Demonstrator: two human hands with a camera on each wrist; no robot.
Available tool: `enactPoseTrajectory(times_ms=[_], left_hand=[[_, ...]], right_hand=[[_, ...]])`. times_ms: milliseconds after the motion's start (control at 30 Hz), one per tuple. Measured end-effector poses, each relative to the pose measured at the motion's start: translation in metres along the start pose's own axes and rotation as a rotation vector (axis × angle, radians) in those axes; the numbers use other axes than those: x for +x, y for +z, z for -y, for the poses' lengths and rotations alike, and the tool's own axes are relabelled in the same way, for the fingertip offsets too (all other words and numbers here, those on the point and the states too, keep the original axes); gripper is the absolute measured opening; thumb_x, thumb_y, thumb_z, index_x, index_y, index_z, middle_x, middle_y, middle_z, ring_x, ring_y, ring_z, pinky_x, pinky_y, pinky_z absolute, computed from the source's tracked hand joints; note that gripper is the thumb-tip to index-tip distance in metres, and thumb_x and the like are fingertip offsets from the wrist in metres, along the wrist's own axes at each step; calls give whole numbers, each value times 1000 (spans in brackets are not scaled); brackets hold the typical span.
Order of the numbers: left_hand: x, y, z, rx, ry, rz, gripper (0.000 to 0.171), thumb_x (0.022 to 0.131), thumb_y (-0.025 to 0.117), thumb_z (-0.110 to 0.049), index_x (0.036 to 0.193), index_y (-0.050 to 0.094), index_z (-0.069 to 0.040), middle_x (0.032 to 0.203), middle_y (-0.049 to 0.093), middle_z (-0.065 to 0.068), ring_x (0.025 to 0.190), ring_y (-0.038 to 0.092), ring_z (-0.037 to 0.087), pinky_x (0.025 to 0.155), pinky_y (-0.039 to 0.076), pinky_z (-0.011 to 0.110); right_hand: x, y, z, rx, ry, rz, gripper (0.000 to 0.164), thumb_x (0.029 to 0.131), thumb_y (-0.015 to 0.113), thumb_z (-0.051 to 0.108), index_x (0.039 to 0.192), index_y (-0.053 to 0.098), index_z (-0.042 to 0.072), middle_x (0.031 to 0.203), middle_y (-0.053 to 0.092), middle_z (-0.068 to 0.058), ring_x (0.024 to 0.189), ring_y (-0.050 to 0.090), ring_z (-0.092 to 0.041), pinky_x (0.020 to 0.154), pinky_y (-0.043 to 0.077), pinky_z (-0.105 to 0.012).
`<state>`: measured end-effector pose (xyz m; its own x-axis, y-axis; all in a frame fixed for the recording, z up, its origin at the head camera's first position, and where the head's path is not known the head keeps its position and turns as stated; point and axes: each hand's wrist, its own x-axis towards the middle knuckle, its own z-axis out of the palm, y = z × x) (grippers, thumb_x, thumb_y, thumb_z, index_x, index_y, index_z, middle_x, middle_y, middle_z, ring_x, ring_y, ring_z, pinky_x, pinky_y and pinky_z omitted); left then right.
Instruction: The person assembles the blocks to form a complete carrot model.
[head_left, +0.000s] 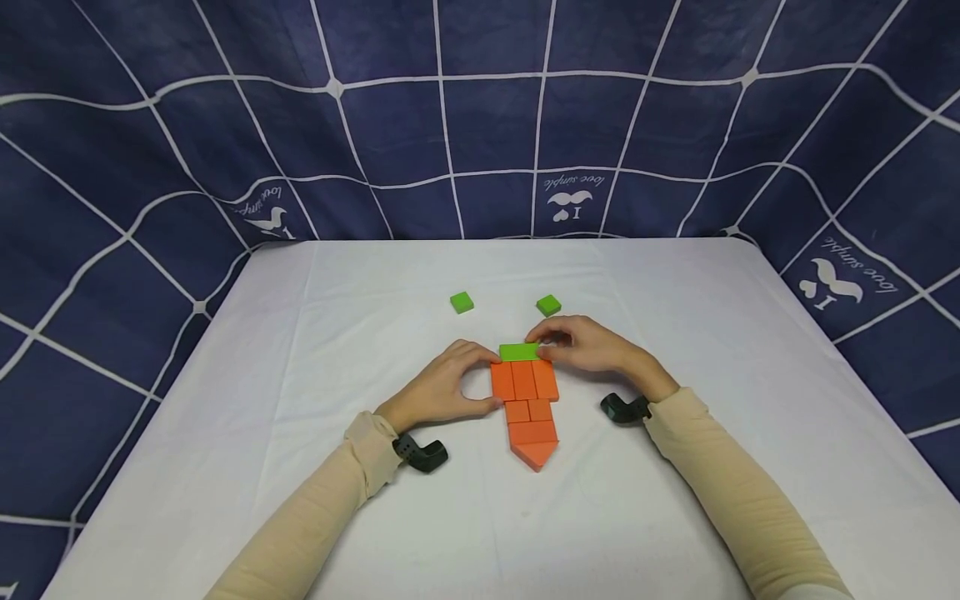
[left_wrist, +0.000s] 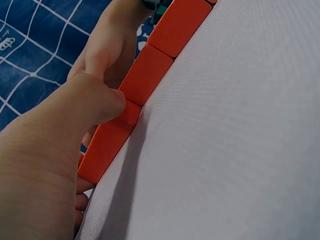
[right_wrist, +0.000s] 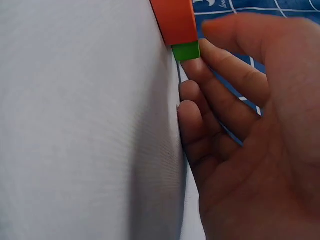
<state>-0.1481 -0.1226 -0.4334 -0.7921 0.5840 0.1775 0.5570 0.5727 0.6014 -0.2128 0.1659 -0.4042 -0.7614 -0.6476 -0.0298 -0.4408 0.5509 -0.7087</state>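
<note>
Flat orange blocks [head_left: 524, 380] form a figure on the white table: three upright ones side by side, two small ones below, then a wide block [head_left: 532, 432] and a triangular block [head_left: 536, 453] pointing toward me. A green rectangular block [head_left: 517, 352] lies along the far edge of the top row. My left hand [head_left: 448, 383] pinches the leftmost orange block [head_left: 502, 381], index at its far corner and thumb at its near corner. At the green block's right end, my right hand [head_left: 587, 344] pinches with index behind and thumb at the end; its other fingers curl by the table.
Two small green square blocks, one on the left [head_left: 462, 302] and one on the right [head_left: 549, 305], lie beyond the figure. A white cloth covers the table [head_left: 360, 292]. Dark blue gridded fabric [head_left: 487, 125] stands around its back and sides. Each wrist wears a black camera.
</note>
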Motion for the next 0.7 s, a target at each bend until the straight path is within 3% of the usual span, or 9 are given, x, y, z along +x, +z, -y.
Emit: enactPoseTrajectory(times_ms=[233,400,533,700], left_hand=[[-1,-1,-2,-3,-1,-9,58,84,81,-44,133,64,-18,133,61,-2,129,50,15,115,42,42],[0,-1,0,-1,0,-11,58,84,81,-45,133,64,-19,133,61,-3,129,50,14,115,42,41],[0,0,1,4,4,-9,58,84,81,-45,133,64,-18,133,61,-3,129,50,15,115,42,41],[0,1,2,7,7,-9,59,84,81,-45,133,64,-18,133,62,-3,130,50,15,115,42,41]], right_hand=[[4,-1,-6,-35,-33,-232,25,99,68,14,123,72,10,107,73,-3,96,63,-18,84,53,-33],[6,-3,-11,-95,-50,-395,26,97,69,11,123,71,7,110,72,-7,96,63,-20,80,52,-34],[7,-2,-15,-120,-27,-468,30,96,71,11,125,70,6,114,69,-13,97,64,-26,81,54,-40],[10,1,-21,-116,36,-490,40,95,72,15,133,65,3,118,66,-19,99,63,-32,84,53,-45]])
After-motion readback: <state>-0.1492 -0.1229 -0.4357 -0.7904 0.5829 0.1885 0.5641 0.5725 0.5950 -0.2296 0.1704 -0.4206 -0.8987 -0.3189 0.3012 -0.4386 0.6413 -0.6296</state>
